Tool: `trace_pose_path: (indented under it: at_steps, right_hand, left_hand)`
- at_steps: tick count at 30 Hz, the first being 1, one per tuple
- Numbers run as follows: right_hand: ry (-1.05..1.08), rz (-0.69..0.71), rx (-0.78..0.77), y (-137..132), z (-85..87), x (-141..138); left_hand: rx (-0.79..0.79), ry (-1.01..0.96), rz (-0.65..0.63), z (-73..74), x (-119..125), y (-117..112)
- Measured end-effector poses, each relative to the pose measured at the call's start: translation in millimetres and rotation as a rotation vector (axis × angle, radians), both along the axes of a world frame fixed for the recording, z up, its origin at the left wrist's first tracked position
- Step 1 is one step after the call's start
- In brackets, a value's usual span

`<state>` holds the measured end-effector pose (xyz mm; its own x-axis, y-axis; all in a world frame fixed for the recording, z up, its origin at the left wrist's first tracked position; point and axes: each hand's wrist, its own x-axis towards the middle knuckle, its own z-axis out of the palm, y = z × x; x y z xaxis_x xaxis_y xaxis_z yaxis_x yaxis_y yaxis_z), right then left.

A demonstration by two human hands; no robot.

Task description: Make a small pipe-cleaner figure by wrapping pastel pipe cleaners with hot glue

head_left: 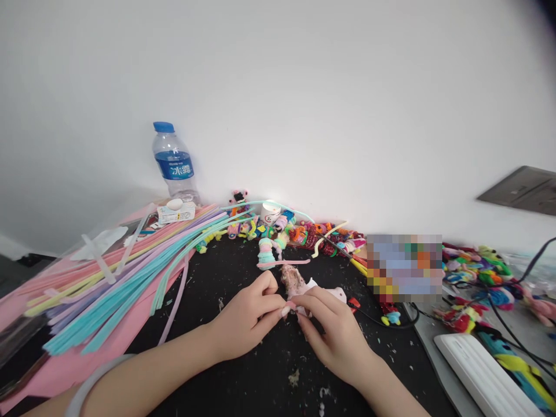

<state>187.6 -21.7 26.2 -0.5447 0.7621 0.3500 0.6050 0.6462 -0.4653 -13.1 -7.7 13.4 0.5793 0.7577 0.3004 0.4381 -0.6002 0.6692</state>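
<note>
My left hand [252,313] and my right hand [332,330] meet over the middle of the dark table. Between their fingertips is a small pink piece of pipe cleaner [291,304], pinched from both sides. Most of it is hidden by the fingers. Just behind the right hand lies a white tool that looks like a hot glue gun [335,294], its brownish, smeared front end [292,278] pointing away from me. Farther back, a pastel striped pipe-cleaner figure [266,253] stands beside a pink pipe cleaner [284,263].
Long pastel pipe cleaners [125,278] fan out at left on pink sheets. A water bottle [174,162] stands by the wall. Several colourful pipe-cleaner figures [313,234] line the back. Black cables [506,318] and a white box-shaped device [482,376] lie at right.
</note>
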Motion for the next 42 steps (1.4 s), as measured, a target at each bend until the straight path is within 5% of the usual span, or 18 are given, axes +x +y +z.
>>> trace_pose_path:
  at_steps: [25,33,38,42]
  right_hand:
    - [-0.017,0.011,0.074,-4,-12.6,-3]
    - [0.109,-0.013,-0.059,-3,-12.2,-5]
    - [0.178,-0.162,-0.022,4,-8.1,3]
    - [0.201,-0.289,0.021,11,-9.4,12]
  left_hand:
    - [-0.025,0.039,0.026,-3.6,1,-3]
    - [-0.066,-0.045,0.026,-4.2,2,0]
    - [-0.175,-0.125,0.051,-4.3,-2,4]
    - [-0.305,-0.26,0.21,-7.5,-4,10]
